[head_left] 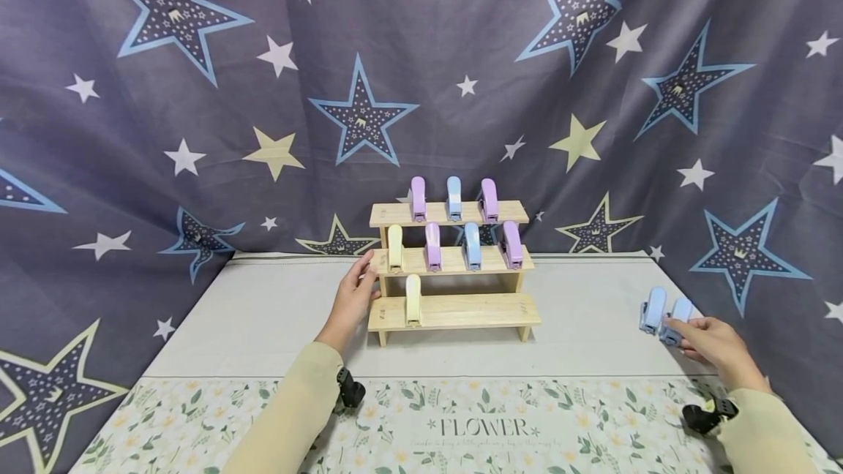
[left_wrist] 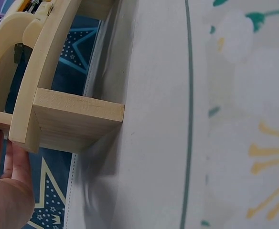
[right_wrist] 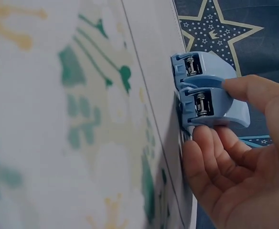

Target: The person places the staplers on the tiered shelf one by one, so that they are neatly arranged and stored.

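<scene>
My right hand pinches a light blue hole punch, thumb on its side and fingers curled at the other. Right beside it stands a second blue hole punch; the right wrist view shows the two bodies close together, each with a metal spring. At the left end of a three-tier wooden rack, my left hand touches the middle shelf with fairly straight fingers. A cream hole punch is on the bottom shelf. Another cream hole punch sits on the middle shelf.
Also on the middle shelf are purple and blue hole punches. Two purple ones and a blue hole punch line the top shelf. A flowered mat covers the table's front. Behind hangs a star-patterned curtain.
</scene>
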The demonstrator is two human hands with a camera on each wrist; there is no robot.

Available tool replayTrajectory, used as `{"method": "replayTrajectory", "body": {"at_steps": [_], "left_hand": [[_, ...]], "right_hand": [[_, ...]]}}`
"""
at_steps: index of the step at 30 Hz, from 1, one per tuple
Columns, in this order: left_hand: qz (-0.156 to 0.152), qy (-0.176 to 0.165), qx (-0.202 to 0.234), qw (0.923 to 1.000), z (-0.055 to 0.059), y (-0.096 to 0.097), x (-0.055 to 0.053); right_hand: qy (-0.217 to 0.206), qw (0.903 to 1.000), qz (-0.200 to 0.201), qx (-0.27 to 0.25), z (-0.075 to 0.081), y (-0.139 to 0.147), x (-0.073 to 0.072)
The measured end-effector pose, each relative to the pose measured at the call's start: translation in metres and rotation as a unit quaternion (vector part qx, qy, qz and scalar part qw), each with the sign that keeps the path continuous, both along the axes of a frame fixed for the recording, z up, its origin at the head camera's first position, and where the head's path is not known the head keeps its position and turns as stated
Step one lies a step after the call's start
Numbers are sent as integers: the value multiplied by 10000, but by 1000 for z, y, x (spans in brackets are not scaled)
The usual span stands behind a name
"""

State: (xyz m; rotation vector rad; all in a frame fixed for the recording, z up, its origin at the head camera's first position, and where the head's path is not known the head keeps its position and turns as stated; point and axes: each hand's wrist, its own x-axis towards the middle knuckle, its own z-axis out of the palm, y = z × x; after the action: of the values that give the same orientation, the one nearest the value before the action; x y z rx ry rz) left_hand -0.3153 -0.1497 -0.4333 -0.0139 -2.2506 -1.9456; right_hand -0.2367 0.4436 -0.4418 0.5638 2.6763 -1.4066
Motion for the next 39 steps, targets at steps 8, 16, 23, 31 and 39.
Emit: {"method": "replayTrajectory", "body": {"at_steps": [8, 16, 23, 31, 39], "left_hand": [[-3, 8, 1, 10000, 0, 0, 1], [3, -41, 9, 10000, 2, 2, 2], [-18, -35, 26, 10000, 2, 2, 2], [17, -39, 43, 10000, 2, 2, 1], [50, -48, 89, 9999, 0, 2, 0]], "right_hand": [[258, 9977, 115, 617, 13, -5, 5], [737, 9874, 405, 1340, 33, -15, 9], [957, 9805, 566, 1620, 48, -29, 10], [1080, 9778, 1191, 1343, 60, -54, 10], [1106, 9742, 1740, 921, 66, -92, 5]]}}
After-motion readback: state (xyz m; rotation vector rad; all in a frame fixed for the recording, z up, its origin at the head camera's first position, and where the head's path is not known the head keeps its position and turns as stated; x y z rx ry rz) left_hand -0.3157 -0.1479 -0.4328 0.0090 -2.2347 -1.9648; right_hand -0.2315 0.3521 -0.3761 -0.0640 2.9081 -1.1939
